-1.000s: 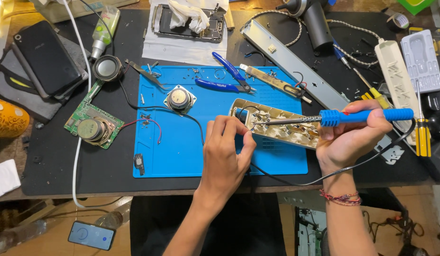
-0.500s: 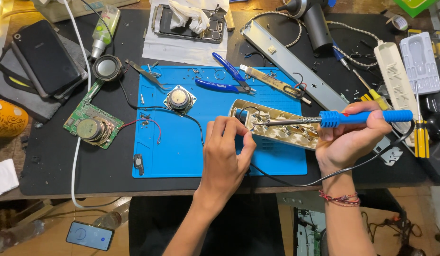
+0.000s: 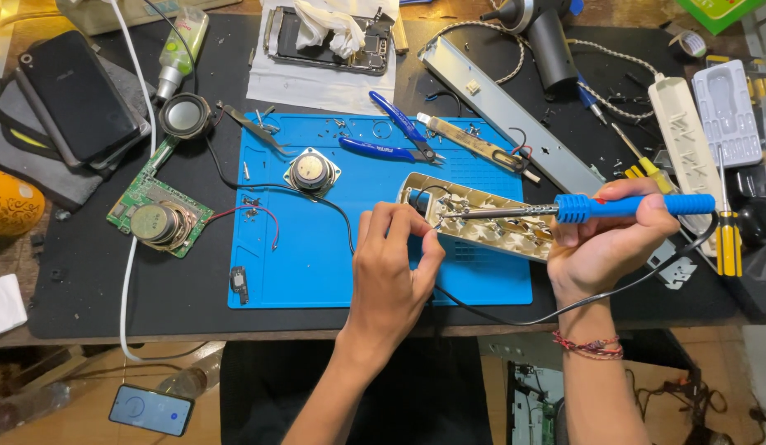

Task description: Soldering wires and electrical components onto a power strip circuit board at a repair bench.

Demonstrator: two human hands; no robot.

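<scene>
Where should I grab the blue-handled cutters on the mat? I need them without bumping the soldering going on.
Take the blue-handled cutters by the two splayed blue handles, coming from the mat's upper left. The jaws point right toward the opened power strip, where both hands, left and right, work with the soldering iron.

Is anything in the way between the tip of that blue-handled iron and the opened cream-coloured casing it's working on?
Nothing visible blocks it. The right hand holds the soldering iron with its tip already inside the open power strip casing, at the left end. The left hand has its fingers right beside the tip, not across it.
</scene>
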